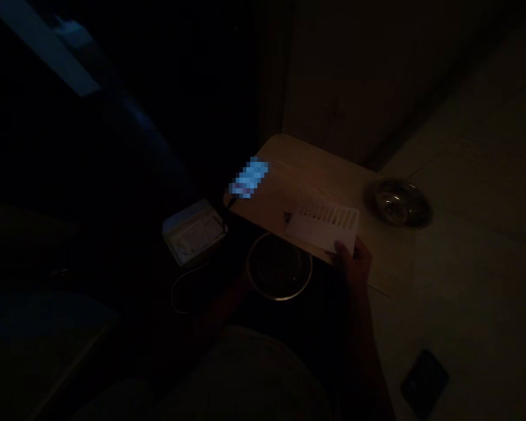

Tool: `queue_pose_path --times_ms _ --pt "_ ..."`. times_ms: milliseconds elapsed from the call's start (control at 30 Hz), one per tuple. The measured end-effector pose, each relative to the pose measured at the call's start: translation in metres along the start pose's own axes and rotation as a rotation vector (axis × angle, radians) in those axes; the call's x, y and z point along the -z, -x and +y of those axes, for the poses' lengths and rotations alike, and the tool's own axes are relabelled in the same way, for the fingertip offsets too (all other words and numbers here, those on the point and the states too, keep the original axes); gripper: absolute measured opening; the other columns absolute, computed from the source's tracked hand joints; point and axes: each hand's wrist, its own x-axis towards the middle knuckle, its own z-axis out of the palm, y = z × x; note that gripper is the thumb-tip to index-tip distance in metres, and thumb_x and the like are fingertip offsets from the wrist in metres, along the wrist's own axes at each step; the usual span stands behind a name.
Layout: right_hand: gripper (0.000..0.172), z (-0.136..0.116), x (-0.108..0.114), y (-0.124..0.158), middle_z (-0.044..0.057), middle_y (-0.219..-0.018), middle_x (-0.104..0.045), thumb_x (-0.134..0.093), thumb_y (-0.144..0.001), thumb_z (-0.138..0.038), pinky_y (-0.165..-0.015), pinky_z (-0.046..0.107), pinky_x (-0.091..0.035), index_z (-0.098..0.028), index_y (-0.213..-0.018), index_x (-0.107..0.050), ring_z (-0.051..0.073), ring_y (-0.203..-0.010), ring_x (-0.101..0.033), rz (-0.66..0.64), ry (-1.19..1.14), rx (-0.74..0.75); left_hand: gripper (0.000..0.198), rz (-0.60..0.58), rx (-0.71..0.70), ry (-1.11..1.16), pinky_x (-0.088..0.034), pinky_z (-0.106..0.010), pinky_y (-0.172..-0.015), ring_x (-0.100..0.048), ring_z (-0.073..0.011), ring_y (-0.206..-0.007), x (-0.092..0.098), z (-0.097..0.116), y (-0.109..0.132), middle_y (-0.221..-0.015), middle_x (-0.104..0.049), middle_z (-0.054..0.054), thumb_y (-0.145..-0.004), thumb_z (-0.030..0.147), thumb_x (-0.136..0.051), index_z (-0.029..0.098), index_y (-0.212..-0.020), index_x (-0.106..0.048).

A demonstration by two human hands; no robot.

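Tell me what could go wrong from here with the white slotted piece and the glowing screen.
The white slotted piece might slip: the right hand seems to grip only one corner.
The glowing screen lies near the edge of the wooden tabletop, so a bump could knock it off.
In this dim light, the small dark specks beside the piece could be scattered unnoticed.

White panel (319,226) with darker stripes at near edge of brown wood-grain table (307,169); blocky light-blue screen (249,177) at left corner.
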Motion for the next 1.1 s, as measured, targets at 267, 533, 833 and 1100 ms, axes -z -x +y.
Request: queue_pose_path --times_ms 267,533,833,1100 --pt "0.04 0.0003 -0.0012 -0.0007 0.007 -0.088 -0.079 -0.086 -0.072 -0.053 -0.069 0.038 -0.058 -0.018 -0.092 -0.079 0.025 -0.078 -0.07 0.06 0.018 0.025 0.042 0.006 0.016 -0.005 -0.057 -0.044 -0.1 -0.067 -0.0223 -0.113 0.0011 0.0009 -0.0016 -0.127 -0.067 -0.015 -0.108 0.043 -0.056 0.011 -0.134 -0.064" --pt "0.035 -0.0046 -0.003 0.001 0.007 -0.09 -0.079 -0.085 -0.076 -0.05 -0.07 0.036 -0.057 -0.019 -0.092 -0.079 0.024 -0.08 -0.07 0.009 0.04 0.065 0.047 -0.004 0.022 0.011 -0.056 -0.044 -0.101 -0.066 -0.0228 -0.114 -0.0015 0.0005 0.003 -0.13 -0.066 -0.016 -0.108 0.046 -0.054 0.011 -0.139 -0.063" --pt "0.041 -0.0014 -0.0031 -0.0006 0.006 -0.089 -0.078 -0.085 -0.076 -0.054 -0.07 0.037 -0.057 -0.019 -0.096 -0.078 0.024 -0.079 -0.07 0.043 0.039 0.045 0.042 -0.007 -0.008 0.018 -0.059 -0.037 -0.091 -0.068 -0.0189 -0.102 -0.0027 -0.0006 0.0053 -0.12 -0.068 -0.014 -0.11 0.043 -0.052 0.01 -0.133 -0.064" --pt "0.039 -0.0097 -0.0048 0.0016 0.007 -0.09 -0.079 -0.084 -0.077 -0.054 -0.07 0.037 -0.058 -0.019 -0.092 -0.078 0.025 -0.081 -0.07 0.019 0.06 0.065 0.044 0.008 0.032 0.024 -0.057 -0.043 -0.098 -0.067 -0.0219 -0.111 -0.0054 0.0006 0.0072 -0.126 -0.067 -0.015 -0.109 0.044 -0.052 0.01 -0.136 -0.063"
